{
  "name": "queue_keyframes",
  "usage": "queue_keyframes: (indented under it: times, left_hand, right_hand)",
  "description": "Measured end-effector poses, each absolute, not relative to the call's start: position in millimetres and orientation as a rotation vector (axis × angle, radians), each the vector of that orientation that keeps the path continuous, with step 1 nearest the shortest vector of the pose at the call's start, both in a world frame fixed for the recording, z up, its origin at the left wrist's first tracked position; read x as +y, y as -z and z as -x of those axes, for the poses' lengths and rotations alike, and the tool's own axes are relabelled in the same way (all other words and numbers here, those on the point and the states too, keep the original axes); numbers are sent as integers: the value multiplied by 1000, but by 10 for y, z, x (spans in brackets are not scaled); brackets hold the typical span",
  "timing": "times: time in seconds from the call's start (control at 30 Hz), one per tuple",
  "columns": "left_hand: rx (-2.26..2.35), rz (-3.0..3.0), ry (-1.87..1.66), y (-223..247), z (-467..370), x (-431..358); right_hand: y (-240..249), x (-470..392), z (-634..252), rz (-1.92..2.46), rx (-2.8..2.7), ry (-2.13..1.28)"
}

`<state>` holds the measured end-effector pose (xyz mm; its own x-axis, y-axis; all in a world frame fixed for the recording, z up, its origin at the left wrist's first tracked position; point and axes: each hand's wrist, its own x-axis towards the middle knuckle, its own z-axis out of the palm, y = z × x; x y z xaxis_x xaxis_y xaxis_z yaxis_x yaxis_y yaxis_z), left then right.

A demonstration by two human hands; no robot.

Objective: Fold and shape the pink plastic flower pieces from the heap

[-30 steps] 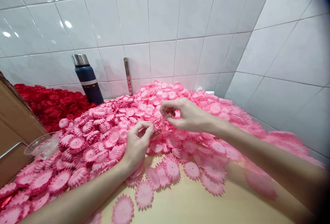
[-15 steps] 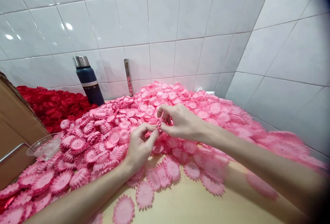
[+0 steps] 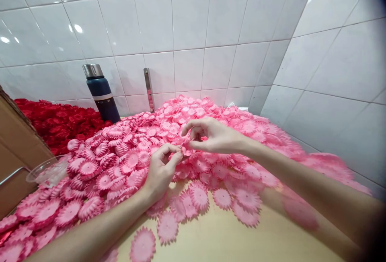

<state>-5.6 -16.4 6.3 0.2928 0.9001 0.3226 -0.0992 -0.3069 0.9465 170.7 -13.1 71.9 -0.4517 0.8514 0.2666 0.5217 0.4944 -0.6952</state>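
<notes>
My left hand [image 3: 161,169] is closed in a pinch, thumb against forefinger, on the edge of a small pink artificial-flower petal disc [image 3: 186,148]. From the other side my right hand [image 3: 211,135] works on the same disc, its thumb and a bent finger at the upper edge, the forefinger curved above. The fingers partly cover the disc, so its full shape is hidden. Under and behind both hands spreads a large pile of pink petal discs [image 3: 169,123]; those at the left look curled into ribbed cups, those at the right lie flatter.
Loose flat discs [image 3: 168,227] lie on the pale tabletop [image 3: 217,238] in front. A dark blue bottle [image 3: 104,97] stands behind the pile, beside a red petal heap [image 3: 60,123]. At the left are a clear plastic tub [image 3: 50,171] and a cardboard box [image 3: 21,157]. Tiled walls enclose the back and right.
My right hand has lifted slightly, its forefinger farther from the thumb, and more of the pink disc shows between the hands. My left hand keeps its pinch. The view has shifted slightly.
</notes>
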Motion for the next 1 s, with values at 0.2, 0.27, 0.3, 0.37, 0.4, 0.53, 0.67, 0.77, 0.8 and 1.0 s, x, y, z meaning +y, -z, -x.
queue_keyframes:
  times: [0.2,0.27,0.3,0.37,0.4,0.53,0.67,0.77,0.8,1.0]
  left_hand:
    - [867,-1637,-1145,-87,53,-165]
    - [876,-1668,-1154,-91,41,-172]
    - [861,-1685,-1162,-93,36,-178]
    - [828,-1723,-1193,-94,27,-192]
    - [822,-1743,-1209,-92,23,-199]
    - [855,-1775,-1233,-73,10,-211]
    - [820,-1700,-1219,-51,2,-199]
    - [790,-1649,-1216,-46,3,-196]
    - [788,-1647,-1213,-47,5,-197]
    - [832,-1704,-1194,-55,11,-206]
  right_hand:
    - [-752,-246,-1632,1017,-2404,-486]
    - [-767,-242,-1646,1016,-2422,-471]
    - [-775,-229,-1666,1024,-2411,-491]
    - [-790,-191,-1722,1050,-2366,-577]
    - [-795,-170,-1753,1056,-2340,-629]
    - [-780,-100,-1834,1033,-2264,-764]
    - [-741,-61,-1827,1024,-2187,-793]
    - [-725,-42,-1810,1010,-2150,-814]
    - [-724,-40,-1806,1004,-2151,-816]
    - [-716,-127,-1723,1049,-2316,-574]
